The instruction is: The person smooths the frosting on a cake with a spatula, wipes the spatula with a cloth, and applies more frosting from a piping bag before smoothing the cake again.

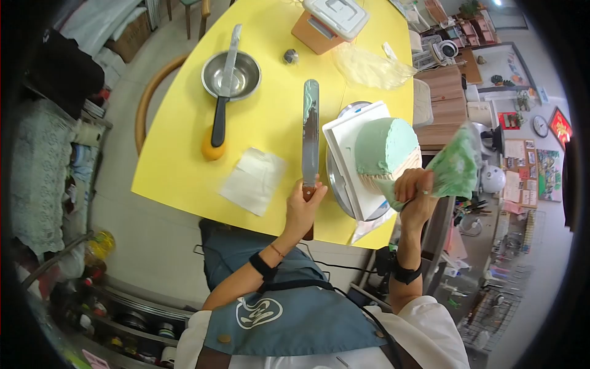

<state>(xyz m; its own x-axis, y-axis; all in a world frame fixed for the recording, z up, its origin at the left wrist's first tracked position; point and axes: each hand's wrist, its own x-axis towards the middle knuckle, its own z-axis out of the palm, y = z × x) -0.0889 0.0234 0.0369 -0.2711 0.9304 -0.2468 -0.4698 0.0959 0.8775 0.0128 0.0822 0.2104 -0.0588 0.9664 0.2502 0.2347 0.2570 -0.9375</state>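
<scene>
My left hand [301, 212] is wrapped round the wooden handle of an icing spatula [310, 132]. Its long metal blade points away from me, with green cream smeared near the tip. My right hand [413, 197] squeezes a piping bag [455, 163] filled with green cream. The bag's bulk rises above the fist, and its lower end reaches toward the cake's near side. A round cake [382, 146] covered in pale green cream, with a bare-looking pale layered patch on its right side, sits on a white board [345, 154]. Under the board shows a metal turntable [334, 184].
A steel bowl [251, 77] stands at the left with a black-handled spatula [219, 120] across it. Close by are a yellow-orange ball [213, 151] and a paper towel [253, 181]. An orange tub [313, 35] and a crumpled plastic bag [375, 66] occupy the yellow table's far side.
</scene>
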